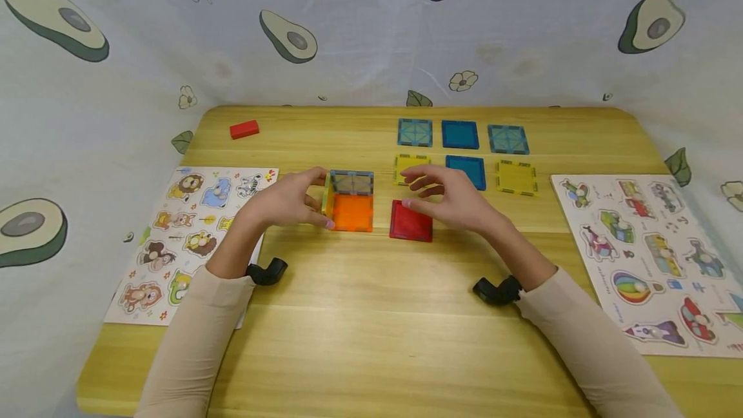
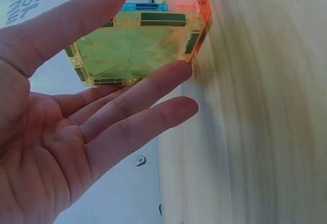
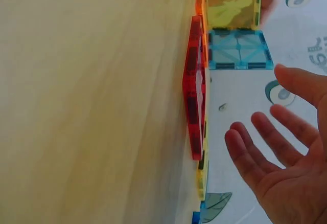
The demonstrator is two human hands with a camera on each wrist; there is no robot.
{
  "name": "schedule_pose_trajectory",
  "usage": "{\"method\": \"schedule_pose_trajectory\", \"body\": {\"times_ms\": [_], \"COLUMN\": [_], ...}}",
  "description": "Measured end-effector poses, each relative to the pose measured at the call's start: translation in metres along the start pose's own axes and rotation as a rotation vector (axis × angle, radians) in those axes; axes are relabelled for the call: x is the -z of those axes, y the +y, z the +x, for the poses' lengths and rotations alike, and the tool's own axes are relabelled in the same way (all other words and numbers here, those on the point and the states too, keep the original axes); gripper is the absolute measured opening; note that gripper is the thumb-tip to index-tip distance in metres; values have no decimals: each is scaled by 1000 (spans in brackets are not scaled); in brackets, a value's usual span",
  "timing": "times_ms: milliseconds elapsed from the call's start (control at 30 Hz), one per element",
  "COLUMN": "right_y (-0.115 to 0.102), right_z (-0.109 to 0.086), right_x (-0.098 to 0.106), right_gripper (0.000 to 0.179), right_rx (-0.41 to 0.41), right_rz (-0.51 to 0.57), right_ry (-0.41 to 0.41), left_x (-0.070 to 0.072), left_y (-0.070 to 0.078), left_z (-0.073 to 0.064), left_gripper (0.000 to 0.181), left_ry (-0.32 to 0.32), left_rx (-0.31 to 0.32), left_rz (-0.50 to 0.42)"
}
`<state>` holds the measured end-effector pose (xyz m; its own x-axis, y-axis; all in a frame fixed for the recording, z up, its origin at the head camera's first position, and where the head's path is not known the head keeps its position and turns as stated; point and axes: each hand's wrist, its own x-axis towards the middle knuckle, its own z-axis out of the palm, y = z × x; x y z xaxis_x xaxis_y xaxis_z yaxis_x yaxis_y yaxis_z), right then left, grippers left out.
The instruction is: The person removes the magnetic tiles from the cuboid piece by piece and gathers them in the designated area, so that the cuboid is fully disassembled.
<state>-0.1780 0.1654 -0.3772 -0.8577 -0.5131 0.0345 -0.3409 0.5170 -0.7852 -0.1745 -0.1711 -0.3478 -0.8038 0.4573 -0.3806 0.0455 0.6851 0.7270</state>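
An orange square magnetic tile (image 1: 353,213) lies flat on the table. A yellow tile (image 2: 130,47) stands upright along its left edge and a light-blue tile (image 1: 351,182) along its back edge. Just left of the yellow tile is my left hand (image 1: 290,200), thumb by the front edge and fingers by the back, spread rather straight. My right hand (image 1: 455,195) hovers over a red tile (image 1: 409,221), fingers loosely bent. Nothing sits between its thumb and fingers in the right wrist view, where the red tile (image 3: 193,88) appears edge-on.
Behind the right hand lie several flat tiles, among them a blue tile (image 1: 460,135) and a yellow one (image 1: 516,177). A red block (image 1: 244,129) rests at back left. An animal puzzle board (image 1: 191,237) flanks the left arm; a vehicle puzzle board (image 1: 644,257) lies at right.
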Motion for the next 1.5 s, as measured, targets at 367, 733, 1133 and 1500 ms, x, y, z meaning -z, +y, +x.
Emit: {"method": "schedule_pose_trajectory", "body": {"times_ms": [367, 733, 1133, 1500], "right_y": [-10, -13, -18, -25], "right_z": [27, 41, 54, 62], "right_x": [-14, -25, -35, -43], "right_gripper": [47, 43, 38, 31], "right_rx": [-20, 13, 40, 7], "right_rz": [195, 176, 155, 101], "right_ry": [39, 26, -6, 0], "left_x": [-1, 3, 6, 7], "left_y": [-1, -4, -5, -3], "left_z": [3, 2, 2, -1], "left_gripper": [101, 97, 93, 91], "left_ry": [32, 57, 63, 68], "left_rx": [-35, -96, -111, -98], "left_rz": [-47, -87, -85, -87]}}
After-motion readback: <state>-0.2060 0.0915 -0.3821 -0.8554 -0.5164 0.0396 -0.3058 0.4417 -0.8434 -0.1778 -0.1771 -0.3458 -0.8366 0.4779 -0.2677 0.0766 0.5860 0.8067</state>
